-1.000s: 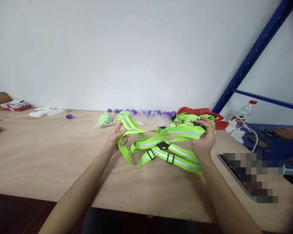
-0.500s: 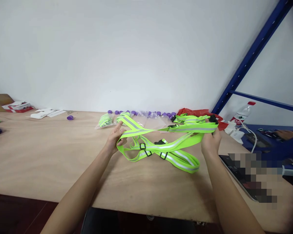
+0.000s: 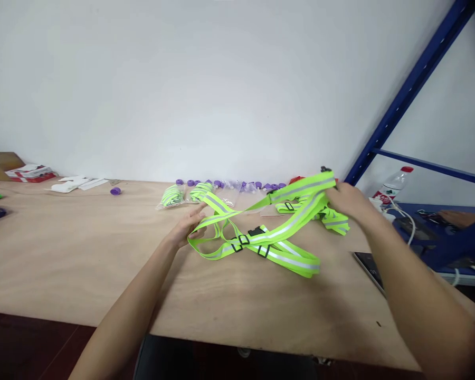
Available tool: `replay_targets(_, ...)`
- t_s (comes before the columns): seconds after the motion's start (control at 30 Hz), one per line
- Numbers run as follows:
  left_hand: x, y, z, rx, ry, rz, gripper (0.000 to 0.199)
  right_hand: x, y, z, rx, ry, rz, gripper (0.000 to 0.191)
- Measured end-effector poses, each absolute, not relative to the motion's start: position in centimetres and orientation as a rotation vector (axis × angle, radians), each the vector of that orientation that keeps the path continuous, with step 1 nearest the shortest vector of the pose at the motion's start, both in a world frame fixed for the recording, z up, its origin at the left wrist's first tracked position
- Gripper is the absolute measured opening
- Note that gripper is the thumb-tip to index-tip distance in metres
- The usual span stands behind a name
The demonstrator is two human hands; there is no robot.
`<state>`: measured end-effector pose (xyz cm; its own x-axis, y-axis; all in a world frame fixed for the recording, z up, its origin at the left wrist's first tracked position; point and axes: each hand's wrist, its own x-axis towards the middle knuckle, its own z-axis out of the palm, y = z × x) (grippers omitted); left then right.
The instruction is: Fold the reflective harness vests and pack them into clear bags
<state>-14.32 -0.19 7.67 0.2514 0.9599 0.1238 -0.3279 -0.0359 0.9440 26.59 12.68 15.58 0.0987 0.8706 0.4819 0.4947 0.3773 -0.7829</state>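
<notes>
A neon-yellow reflective vest (image 3: 279,252), made of straps with silver stripes and black buckles, stretches between my two hands above the wooden table. My left hand (image 3: 190,226) is closed round its left loops, thumb up. At the right, my right hand (image 3: 348,199) grips the upper end of the straps near a black clip; its fingertips are partly hidden. The lower loop of the straps hangs at or just over the tabletop. Behind the right hand lie more neon straps (image 3: 334,219). Two bundles of such straps sit at the back, one in a clear bag (image 3: 172,196).
Several purple caps (image 3: 217,183) line the wall side of the table (image 3: 83,253), with one purple cap (image 3: 115,191) apart at left. A phone-like black device (image 3: 370,266) lies near my right forearm. A bottle (image 3: 396,184) stands by the blue rack (image 3: 404,84).
My right hand has lifted and swung inward, raising the right end of the straps. The left hand stays nearly in place. The neon straps behind now show lower at the right.
</notes>
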Motion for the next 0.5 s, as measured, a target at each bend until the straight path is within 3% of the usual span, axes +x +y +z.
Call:
replay_targets(0.07, -14.6, -0.4, 7.7, 1.236, 0.714, 0.965, 0.065, 25.9, 13.5, 19.6, -1.380, -1.638, 0.598, 0.026)
replay_targets(0.17, -14.7, -0.9, 7.9, 1.342, 0.643, 0.737, 0.063, 23.3, 13.4, 25.3, -1.381, -1.684, 1.016, 0.034)
replay_targets(0.23, -14.7, -1.0, 8.0, 1.367, 0.604, 0.702, 0.064, 21.0, 12.9, 28.0, -1.088, -1.605, 0.918, 0.019)
replay_targets(0.3, -14.8, -1.1, 8.1, 1.372, 0.572, 0.713, 0.068, 18.6, 12.4, 29.5, -0.844, -1.583, 0.770, 0.018)
replay_targets(0.5, -14.4, -1.6, 8.8, 1.408, 0.523, 0.659, 0.066, 12.2, 12.1, 29.8, -0.816, -1.846, 0.342, 0.049)
